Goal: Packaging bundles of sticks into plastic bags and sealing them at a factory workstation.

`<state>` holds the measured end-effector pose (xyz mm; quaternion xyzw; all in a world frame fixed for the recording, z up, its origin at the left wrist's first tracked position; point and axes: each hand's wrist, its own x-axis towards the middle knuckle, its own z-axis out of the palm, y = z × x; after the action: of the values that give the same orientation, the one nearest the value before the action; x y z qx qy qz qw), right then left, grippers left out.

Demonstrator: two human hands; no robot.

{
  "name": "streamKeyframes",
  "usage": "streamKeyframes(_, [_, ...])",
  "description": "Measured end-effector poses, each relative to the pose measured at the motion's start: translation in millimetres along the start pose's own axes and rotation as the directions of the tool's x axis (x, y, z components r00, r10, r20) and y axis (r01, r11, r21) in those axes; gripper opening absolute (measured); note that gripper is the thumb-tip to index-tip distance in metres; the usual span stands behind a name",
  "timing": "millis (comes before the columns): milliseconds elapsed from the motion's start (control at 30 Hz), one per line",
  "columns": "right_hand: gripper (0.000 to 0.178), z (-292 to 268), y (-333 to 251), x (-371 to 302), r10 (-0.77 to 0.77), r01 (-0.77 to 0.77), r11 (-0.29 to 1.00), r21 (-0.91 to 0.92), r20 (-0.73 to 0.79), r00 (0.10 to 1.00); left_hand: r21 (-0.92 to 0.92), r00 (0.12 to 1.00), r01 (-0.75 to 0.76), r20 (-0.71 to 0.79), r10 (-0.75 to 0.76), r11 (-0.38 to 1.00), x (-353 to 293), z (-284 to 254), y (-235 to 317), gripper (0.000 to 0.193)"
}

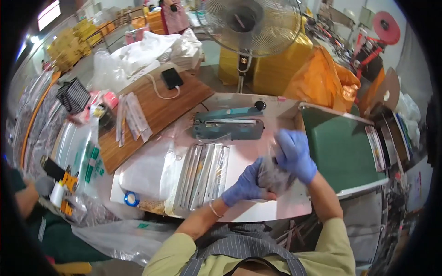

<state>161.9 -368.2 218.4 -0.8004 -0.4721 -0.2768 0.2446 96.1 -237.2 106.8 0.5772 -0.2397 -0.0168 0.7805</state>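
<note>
A crumpled clear plastic bag (272, 177) is held between my gloved hands above the right part of the white work surface. My left hand (245, 185) grips its lower left side. My right hand (295, 155) has its fingers curled at the bag's upper right; what else they may hold is hidden. Beyond my hands stands a teal bench-top bag sealer (229, 125) with a black knob on its lever. Left of my left hand, several long, slim clear packages (202, 177) lie side by side.
Further left lie a brown wooden board (184, 99) with a phone (171, 78) and a blue tape roll (131, 198). A green-topped surface (338, 147) adjoins on the right. A large fan (248, 20) stands behind. Another person's arm (26, 200) shows at far left.
</note>
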Motion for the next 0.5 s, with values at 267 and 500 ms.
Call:
streamKeyframes(267, [0.019,120,158,37,0.488,-0.487,0.867,0.1,-0.365,0.793,0.189,0.855,0.121,-0.518,-0.006,0.975,53,-56,-93,0.046])
streamKeyframes(500, [0.026,193,143,22,0.628,-0.397,0.701,0.593,-0.249,0.737,-0.505,0.712,0.411,-0.341,-0.613,0.759,30,-98,-141,0.022])
